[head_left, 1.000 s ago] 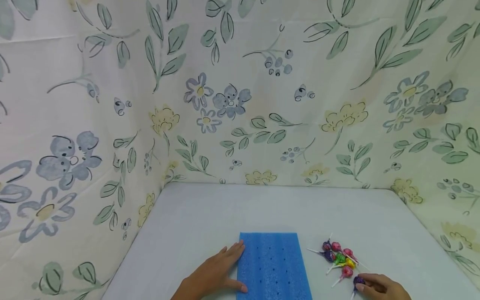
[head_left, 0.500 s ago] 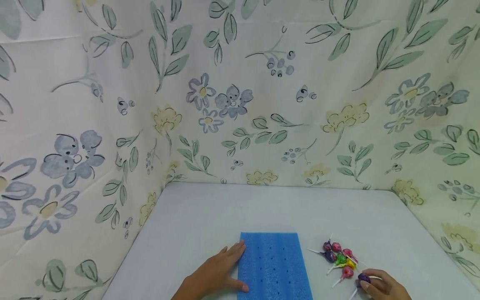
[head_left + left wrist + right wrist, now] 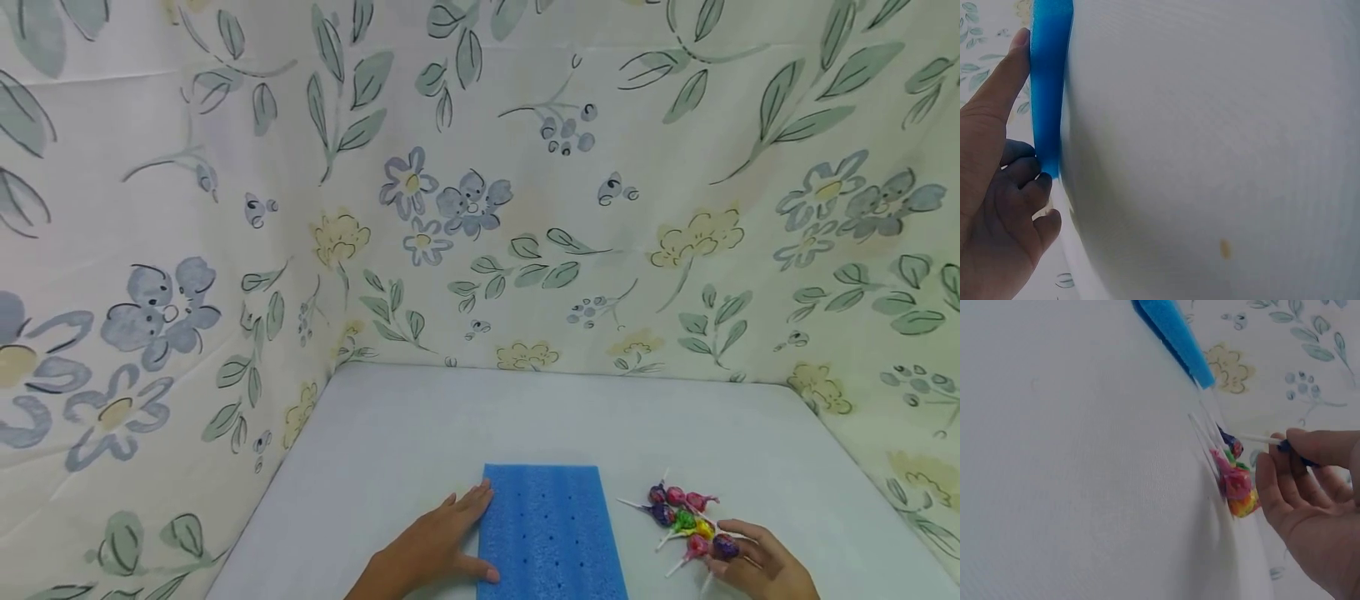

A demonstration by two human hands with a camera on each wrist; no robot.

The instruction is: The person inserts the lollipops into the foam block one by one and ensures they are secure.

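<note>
A blue foam block [image 3: 551,533] with rows of small holes lies flat on the white table. My left hand [image 3: 435,542] rests along its left edge, fingertips on the far part and thumb nearer me. In the left wrist view, the thumb and fingers touch the side of the foam [image 3: 1049,81]. Between thumb and fingers, my right hand [image 3: 776,567] pinches a purple-wrapped lollipop [image 3: 725,547]. Its white stick [image 3: 1260,437] points left in the right wrist view; the palm partly hides the wrapped head there. Other lollipops [image 3: 684,522] lie just left of this hand.
The loose pile holds several lollipops in purple, pink, green and yellow [image 3: 703,529] wrappers, their sticks pointing various ways. It sits right of the foam, with a strip of white table [image 3: 633,542] between. A floral cloth [image 3: 525,208] hangs behind the table and at its sides.
My right hand has lifted the purple lollipop slightly from near the pile's front and turned it, its fingers opening out a little. The left hand stays on the foam. The head view has shifted slightly.
</note>
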